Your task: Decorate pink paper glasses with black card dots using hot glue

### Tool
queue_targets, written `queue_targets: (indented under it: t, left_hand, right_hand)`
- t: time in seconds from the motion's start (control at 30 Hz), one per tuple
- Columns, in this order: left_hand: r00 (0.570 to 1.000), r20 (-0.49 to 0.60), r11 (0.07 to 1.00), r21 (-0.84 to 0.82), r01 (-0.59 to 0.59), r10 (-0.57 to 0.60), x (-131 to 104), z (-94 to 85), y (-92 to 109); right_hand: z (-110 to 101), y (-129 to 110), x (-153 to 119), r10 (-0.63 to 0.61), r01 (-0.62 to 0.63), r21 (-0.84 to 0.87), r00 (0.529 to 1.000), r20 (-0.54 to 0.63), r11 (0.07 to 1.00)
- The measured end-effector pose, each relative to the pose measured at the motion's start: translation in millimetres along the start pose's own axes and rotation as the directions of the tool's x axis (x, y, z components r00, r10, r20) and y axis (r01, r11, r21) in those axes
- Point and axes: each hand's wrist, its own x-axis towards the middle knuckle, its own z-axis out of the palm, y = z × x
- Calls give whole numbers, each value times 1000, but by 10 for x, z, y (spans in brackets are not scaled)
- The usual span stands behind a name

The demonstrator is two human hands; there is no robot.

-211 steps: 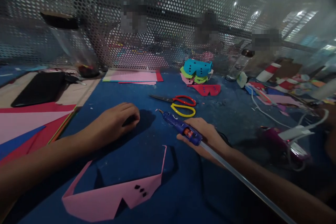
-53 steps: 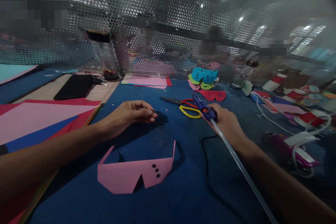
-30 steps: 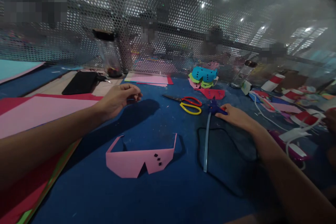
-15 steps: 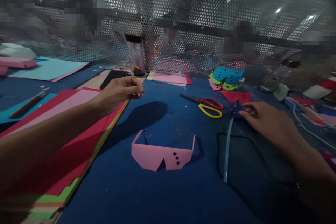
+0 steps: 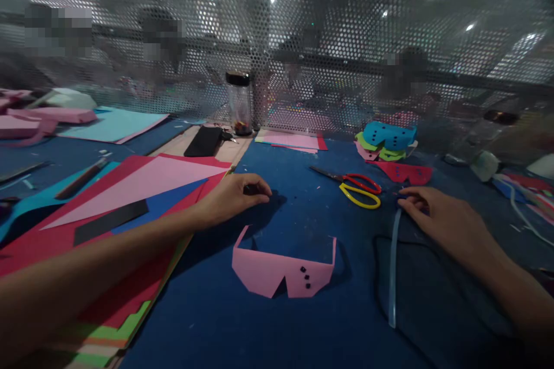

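Note:
My left hand [image 5: 236, 199] hovers over the blue table, thumb and forefinger tips pinched together; whatever lies between them is too small to make out. My right hand [image 5: 437, 207] is closed around a dark blue glue gun, mostly hidden by the fingers. A clear glue stick [image 5: 395, 277] juts from the gun toward me. Between my hands, nearer to me, stand pink paper glasses [image 5: 259, 271] with folded-back arms and a notch for the nose. Several small black squares dot their right side. Scissors [image 5: 361, 190] with red and yellow handles lie beside the gun.
Coloured sheets [image 5: 142, 196] are stacked under my left forearm. Blue paper glasses [image 5: 389, 135] top a pile at the back right, with a red pair [image 5: 404, 173] in front. A jar [image 5: 239, 106] and phone [image 5: 203, 141] lie near the mesh screen [image 5: 346, 86]. A black cord [image 5: 375, 277] loops at right.
My left hand has come lower and nearer to the pink glasses, uncovering blue and black paper on the stack. My right hand stays at the glue gun. The camera view has shifted slightly.

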Motion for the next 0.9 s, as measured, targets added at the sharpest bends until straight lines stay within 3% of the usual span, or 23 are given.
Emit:
queue_targets:
  t: [0.13,0.2,0.27,0.33,0.43,0.53,0.7,0.9]
  left_hand:
    - [975,-204,985,164,-57,90,86,-343,-41]
    - [950,-293,962,271,-25,107,160,-555,-142]
    - [948,-312,932,357,59,59,230,-720,-313]
    - [969,-245,895,439,82,31,285,-808,-522]
    - [989,-147,880,471,65,6,337,-821,-786]
    - [993,-119,859,507,69,-9,352,-791,-900]
    - [998,-33,851,525,-28,54,292,-782,-901]
    - [996,-30,833,551,-51,80,191,-749,-857]
  right_hand:
    - [20,7,-1,-24,24,-2,1000,-4,1000]
    - [28,20,3,-17,17,8,1000,1,1000]
    - [38,33,9,2,-2,18,1000,15,1000]
    - [52,43,14,19,-19,20,999,27,1000]
    - [70,56,18,21,-22,16,999,29,1000]
    - [70,63,13,19,-19,6,1000,9,1000]
    - [18,9,-7,16,-16,2,998,-62,1000]
    - [62,94,20,-78,73,-55,991,-113,996]
